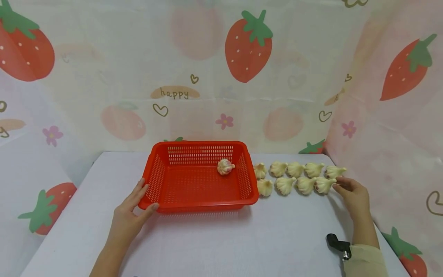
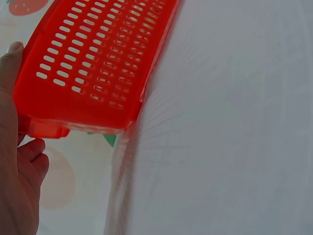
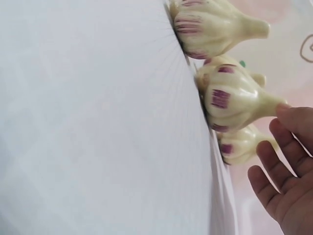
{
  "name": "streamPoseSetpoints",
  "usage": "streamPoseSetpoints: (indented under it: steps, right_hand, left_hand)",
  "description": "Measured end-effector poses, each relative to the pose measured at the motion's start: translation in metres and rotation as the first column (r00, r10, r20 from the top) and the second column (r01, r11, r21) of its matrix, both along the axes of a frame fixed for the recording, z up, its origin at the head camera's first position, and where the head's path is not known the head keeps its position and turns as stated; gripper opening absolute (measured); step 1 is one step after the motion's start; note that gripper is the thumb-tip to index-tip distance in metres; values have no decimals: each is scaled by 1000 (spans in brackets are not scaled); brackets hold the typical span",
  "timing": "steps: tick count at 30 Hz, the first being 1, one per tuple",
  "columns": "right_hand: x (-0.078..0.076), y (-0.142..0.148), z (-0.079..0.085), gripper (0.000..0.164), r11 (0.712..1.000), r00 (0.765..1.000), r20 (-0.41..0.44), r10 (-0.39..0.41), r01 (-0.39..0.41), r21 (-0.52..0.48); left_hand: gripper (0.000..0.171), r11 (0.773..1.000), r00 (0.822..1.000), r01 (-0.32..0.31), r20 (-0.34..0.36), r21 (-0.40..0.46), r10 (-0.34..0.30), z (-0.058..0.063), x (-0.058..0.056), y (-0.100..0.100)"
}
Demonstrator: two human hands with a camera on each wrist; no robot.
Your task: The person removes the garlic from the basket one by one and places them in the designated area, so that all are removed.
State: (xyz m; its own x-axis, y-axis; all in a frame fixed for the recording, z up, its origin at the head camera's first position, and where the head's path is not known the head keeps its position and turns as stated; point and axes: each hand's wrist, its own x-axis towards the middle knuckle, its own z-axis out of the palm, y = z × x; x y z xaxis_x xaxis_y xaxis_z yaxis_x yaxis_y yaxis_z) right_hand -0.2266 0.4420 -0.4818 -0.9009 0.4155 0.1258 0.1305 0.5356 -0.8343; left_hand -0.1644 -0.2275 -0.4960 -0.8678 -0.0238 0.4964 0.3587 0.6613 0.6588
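My left hand [image 1: 129,217] grips the near left corner of a red plastic basket [image 1: 199,207], thumb at the front rim and fingers along the left side. In the left wrist view, the thumb lies against the rim of the slotted wall and the fingers curl underneath. One garlic bulb [image 1: 225,167] with a purplish tint lies inside, toward the right. My right hand [image 1: 354,194] pinches the stem tip of the rightmost garlic bulb [image 1: 325,185] in the front row. The right wrist view shows that bulb [image 3: 232,98] on the white cloth, purple patches on its side.
More garlic bulbs [image 1: 295,169] stand in two rows right of the basket, the leftmost ones partly behind its rim. A white cloth [image 1: 277,238] covers the table. Strawberry-printed curtains [image 1: 207,69] rise at the back and sides. A black device [image 1: 337,244] is attached at the right wrist.
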Motion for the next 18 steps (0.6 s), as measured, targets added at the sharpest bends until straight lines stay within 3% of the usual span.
streamPoseSetpoints:
  steps: [4, 8, 18]
  right_hand:
    - [1, 5, 2, 49, 1000, 999, 40, -16, 15, 26]
    - [3, 8, 8, 49, 999, 999, 23, -33, 32, 26]
    - [11, -10, 44, 46, 999, 998, -53, -43, 44, 29]
  left_hand:
    - [76, 1000, 1000, 7, -6, 1, -7, 0, -1, 0]
    - [76, 1000, 1000, 13, -10, 0, -13, 0, -2, 0]
    - [76, 1000, 1000, 0, -7, -5, -1, -2, -1, -1]
